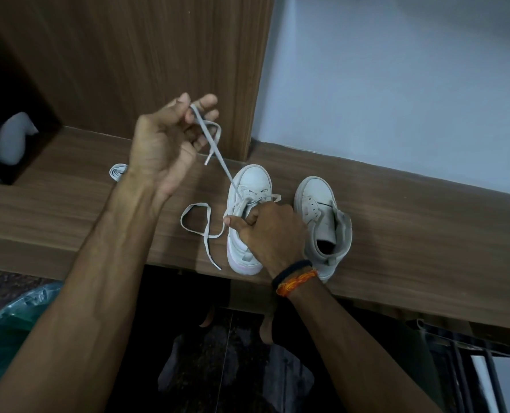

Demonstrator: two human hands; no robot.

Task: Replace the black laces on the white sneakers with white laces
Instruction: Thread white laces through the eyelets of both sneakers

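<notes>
Step in hand was lacing the first sneaker with a white lace. Left hand [170, 138], upper centre of the frame, was raised above the bench [69, 216], its fingers [209, 100] pinching the white lace [218, 153] near its end; the lace ran taut down and right into the lower eyelets of the left sneaker [249, 180]. Right hand [271, 231], centre frame, was curled around that sneaker's tongue and throat area, gripping it to hold it steady on the bench. The lace's other end lay slack in a loop [195, 222] on the bench just left of the shoe.

Right sneaker [322, 216] stood just beside the first, centre right, with no lace visible in it. A second white lace, bundled [118, 171], lay on the bench at middle left, partly behind the left wrist. No black laces visible anywhere.

Judged roughly a quarter done: only the bottom eyelets threaded. Next move likely calls for pulling the slack through, evening both ends, then feeding the pinched tip into the next eyelet up while the right hand holds the shoe.
</notes>
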